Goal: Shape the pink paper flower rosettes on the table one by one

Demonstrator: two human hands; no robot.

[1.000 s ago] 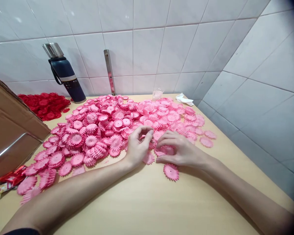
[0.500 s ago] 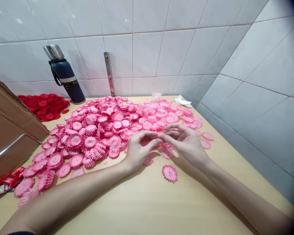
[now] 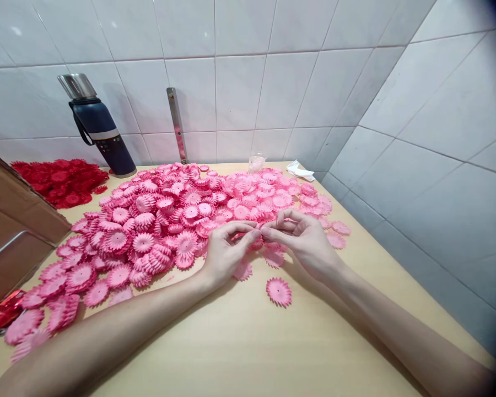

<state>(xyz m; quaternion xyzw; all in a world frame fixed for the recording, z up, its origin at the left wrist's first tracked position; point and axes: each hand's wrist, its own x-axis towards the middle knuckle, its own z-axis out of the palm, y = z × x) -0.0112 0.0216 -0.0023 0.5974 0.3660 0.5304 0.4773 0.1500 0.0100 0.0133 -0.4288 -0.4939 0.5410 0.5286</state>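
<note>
Pinched narrow, the fingertips of your left hand (image 3: 228, 253) and right hand (image 3: 308, 242) meet at the near right side of the pink heap (image 3: 161, 215) of scalloped discs; whether a disc is caught between them, you cannot tell. Left of the heap stands a cardboard box (image 3: 16, 220), with a red wrapper (image 3: 2, 314) at its foot, its print unclear. Behind the heap's left end lie dark red discs (image 3: 60, 182), then a navy flask (image 3: 107, 129) with a pale band and small marks too tiny for you to read. A metal strip (image 3: 176, 121) runs up the wall behind the heap, which blocks your way to the flask. Further right, a clear cup (image 3: 256, 163) and crumpled white paper (image 3: 301, 171) sit behind it. One loose disc (image 3: 279, 291) lies in front of the heap, just below your right hand.
</note>
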